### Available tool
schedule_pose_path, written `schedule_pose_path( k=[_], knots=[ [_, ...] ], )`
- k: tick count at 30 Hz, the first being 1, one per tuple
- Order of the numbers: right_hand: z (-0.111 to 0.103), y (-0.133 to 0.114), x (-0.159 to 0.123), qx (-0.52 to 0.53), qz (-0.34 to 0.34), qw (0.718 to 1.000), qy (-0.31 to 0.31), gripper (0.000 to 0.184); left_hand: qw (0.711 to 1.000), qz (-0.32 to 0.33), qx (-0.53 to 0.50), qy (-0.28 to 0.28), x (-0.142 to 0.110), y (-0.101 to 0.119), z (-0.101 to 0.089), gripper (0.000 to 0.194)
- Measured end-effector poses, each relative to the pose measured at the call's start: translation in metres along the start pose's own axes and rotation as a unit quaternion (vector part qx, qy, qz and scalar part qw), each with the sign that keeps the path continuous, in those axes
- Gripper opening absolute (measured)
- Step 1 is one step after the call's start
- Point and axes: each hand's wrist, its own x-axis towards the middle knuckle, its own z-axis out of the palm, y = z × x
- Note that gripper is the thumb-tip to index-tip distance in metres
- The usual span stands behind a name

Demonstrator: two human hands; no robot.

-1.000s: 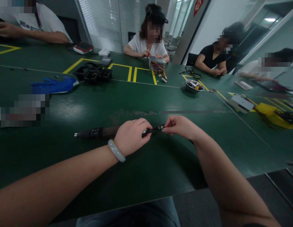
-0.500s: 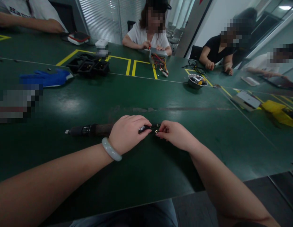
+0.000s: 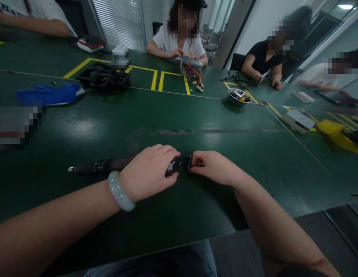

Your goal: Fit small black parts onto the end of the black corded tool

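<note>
Over the black end of the dark cylindrical tool, left hand wraps it; right hand in a narrow pinch, can't tell on what. Tool's on the green table. Probably best: left braced, right light, both aligned, no side-load.

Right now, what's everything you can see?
rod-like tool: 1, black and brown, under left hand
glove: 1, blue, left
open-topped boxes: several, black, beside glove
bowl: 1, silver, centre-right
wired metal box: 1, grey, centre-top
bag: 1, yellow, right
flat box: 1, white, beside bag
case: 1, red-white, top left
blurred item: 1, greyish, left edge
tape: several, yellow, tabletop
table: 1, green, below
people: 4, white or black tops, behind
bracelet: 1, pale green, left wrist
left hand: 1, bare, on tool
right hand: 1, bare, at tool's end
</note>
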Motion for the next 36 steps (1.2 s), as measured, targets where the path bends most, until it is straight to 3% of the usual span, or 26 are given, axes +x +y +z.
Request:
schedule_pose_path(
  k=[3,9,22,28,36],
  knots=[
    [0.000,-0.001,-0.001,0.005,0.004,1.000,-0.008,0.014,0.999,-0.007,0.018,-0.028,0.000,-0.004,0.004,0.037],
    [0.002,-0.005,-0.001,-0.003,0.006,1.000,0.022,0.015,0.999,-0.006,0.044,-0.006,0.005,-0.006,0.008,0.028],
    [0.017,-0.011,0.005,-0.010,0.029,0.987,0.155,0.008,0.994,-0.010,0.101,0.039,0.014,-0.004,0.018,0.019],
    [0.028,-0.018,0.009,-0.055,0.001,0.977,0.205,0.031,0.996,-0.027,0.065,0.046,0.014,-0.005,0.021,0.025],
    [0.028,-0.018,0.012,-0.105,-0.044,0.970,0.214,0.030,0.998,-0.024,0.046,0.040,0.012,-0.006,0.022,0.030]
  ],
)
